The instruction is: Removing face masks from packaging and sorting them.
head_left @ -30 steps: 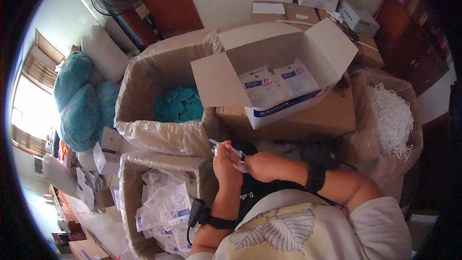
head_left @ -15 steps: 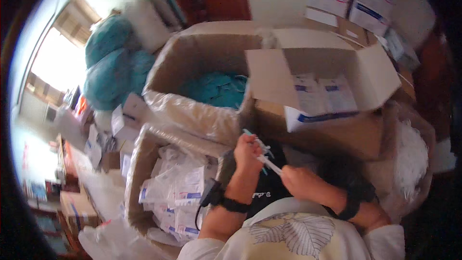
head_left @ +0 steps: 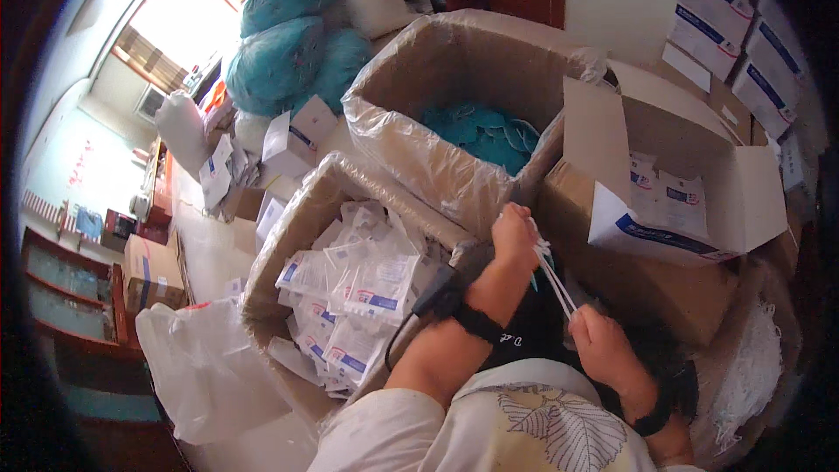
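My left hand (head_left: 516, 238) is closed around one end of a doubled white cord (head_left: 558, 285) in front of my lap. The other end is gripped by my right hand (head_left: 601, 343), lower and to the right, and the cord runs taut between them. A small bit of teal material (head_left: 535, 281) shows just under my left hand; most of it is hidden. Beyond the hands stands a lined carton (head_left: 419, 177) with flat teal pieces (head_left: 485, 136) inside. At the far right, loose white cords (head_left: 747, 376) fill a clear plastic bag.
To my left, a lined carton (head_left: 262, 293) holds many white-and-blue printed packets (head_left: 376, 284). An open white box (head_left: 651, 236) with similar packets sits on a brown carton (head_left: 638, 275) at right. Stuffed teal bags (head_left: 275, 61) are piled far left; a white plastic bag (head_left: 188, 367) lies nearer.
The view has swung left, so the cartons sit farther right in it. Both hands have stayed on the white cord and now hold it stretched; less of the teal material shows.
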### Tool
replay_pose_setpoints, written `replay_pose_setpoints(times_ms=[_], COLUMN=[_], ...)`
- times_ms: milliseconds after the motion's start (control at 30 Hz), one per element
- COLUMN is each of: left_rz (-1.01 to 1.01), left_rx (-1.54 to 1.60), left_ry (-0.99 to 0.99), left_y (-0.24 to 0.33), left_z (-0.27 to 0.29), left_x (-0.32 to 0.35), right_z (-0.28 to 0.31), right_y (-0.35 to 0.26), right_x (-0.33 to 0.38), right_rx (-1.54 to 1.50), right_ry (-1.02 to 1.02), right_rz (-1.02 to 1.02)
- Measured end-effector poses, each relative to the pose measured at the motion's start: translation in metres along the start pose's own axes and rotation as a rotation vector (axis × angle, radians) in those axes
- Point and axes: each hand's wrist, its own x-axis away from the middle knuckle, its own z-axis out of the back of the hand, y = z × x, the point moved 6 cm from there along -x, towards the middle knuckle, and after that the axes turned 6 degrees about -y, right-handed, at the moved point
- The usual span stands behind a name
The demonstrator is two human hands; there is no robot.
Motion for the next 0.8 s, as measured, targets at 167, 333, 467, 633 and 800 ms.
replay_pose_setpoints(times_ms=[167, 333, 467, 633, 800], left_rz=[-0.246, 0.102, 0.183, 0.316, 0.407], left_rx=[0.312, 0.606, 0.615, 0.664, 0.777], left_ry=[-0.174, -0.413, -0.466, -0.568, -0.664], left_y=[0.093, 0.080, 0.059, 0.044, 0.039], left_z=[0.054, 0.019, 0.000, -0.012, -0.034], left_x=[-0.042, 0.016, 0.041, 0.069, 0.101], right_z=[-0.021, -0.028, -0.017, 0.000, 0.006], right_y=[0.056, 0.072, 0.035, 0.014, -0.003], right_x=[0.053, 0.021, -0.006, -0.024, -0.021], right_rx=[-0.376, -1.109, -1.342, -1.215, -0.608], right_ry=[-0.195, -0.341, -0.447, -0.398, 0.025], right_rz=[-0.173, -0.307, -0.230, -0.025, 0.177])
